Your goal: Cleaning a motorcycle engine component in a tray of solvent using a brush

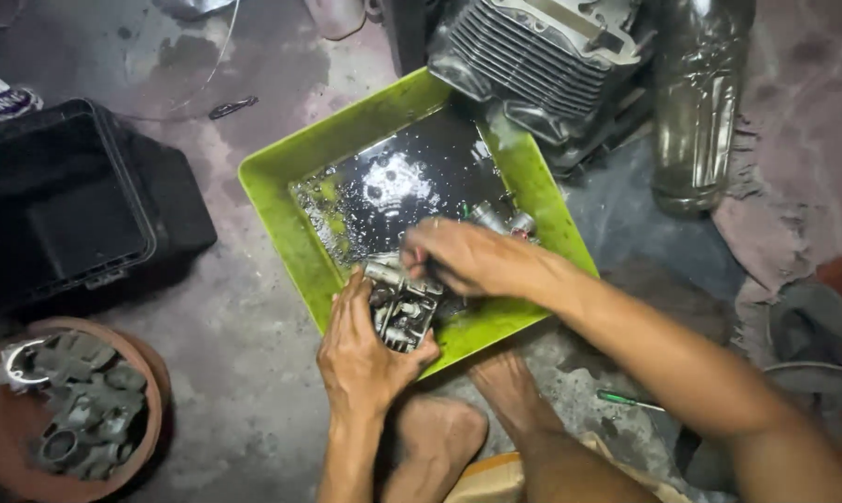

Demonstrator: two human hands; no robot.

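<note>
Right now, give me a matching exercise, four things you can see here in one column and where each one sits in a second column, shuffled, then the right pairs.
Things:
1. metal part
2. green tray
3. black case
4. plastic bottle

Places:
A. on the floor, upper right
B. on the floor, at the left
C. gripped in the left hand, with the right hand on its top
D. in the middle, holding dark liquid

Pairs: 1-C, 2-D, 3-B, 4-A
</note>
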